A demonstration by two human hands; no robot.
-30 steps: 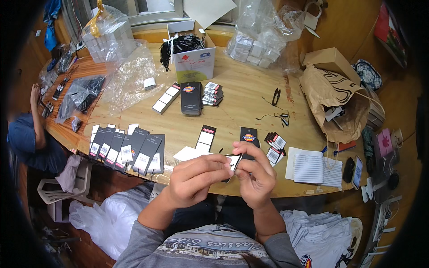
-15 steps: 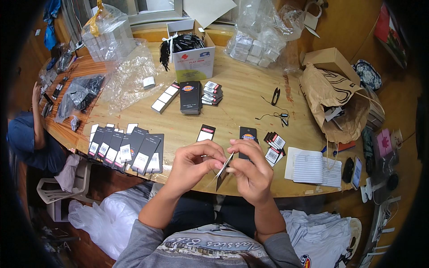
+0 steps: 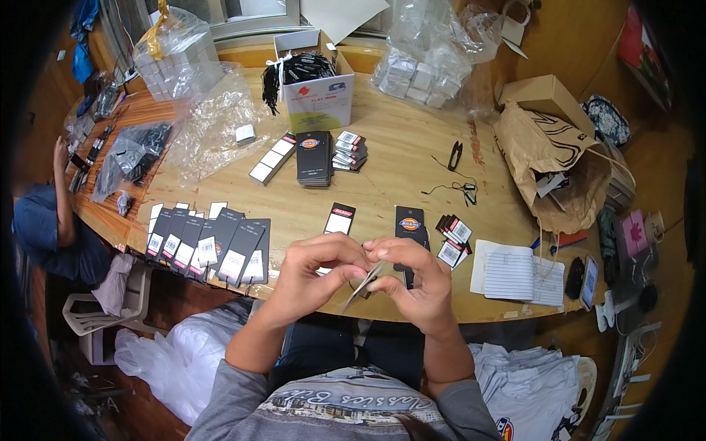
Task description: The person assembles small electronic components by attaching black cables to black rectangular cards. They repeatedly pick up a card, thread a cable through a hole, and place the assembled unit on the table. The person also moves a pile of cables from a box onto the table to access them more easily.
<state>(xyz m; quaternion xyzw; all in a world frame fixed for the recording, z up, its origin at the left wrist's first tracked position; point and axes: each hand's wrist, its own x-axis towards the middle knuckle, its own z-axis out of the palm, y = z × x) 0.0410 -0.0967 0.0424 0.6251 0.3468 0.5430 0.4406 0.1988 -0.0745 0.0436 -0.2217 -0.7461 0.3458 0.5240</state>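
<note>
your left hand point(image 3: 312, 278) and right hand point(image 3: 421, 287) sit close together over the near edge of the table point(image 3: 457, 307), forearms angled inward, fingers curled; both pinch a thin card point(image 3: 357, 292), tilted nearly edge-on, between them.

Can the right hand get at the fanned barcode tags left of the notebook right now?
Probably yes: the barcode tags lie uncovered just beyond the right hand, with no visible obstacle between, though it is occupied with a thin card.
</note>
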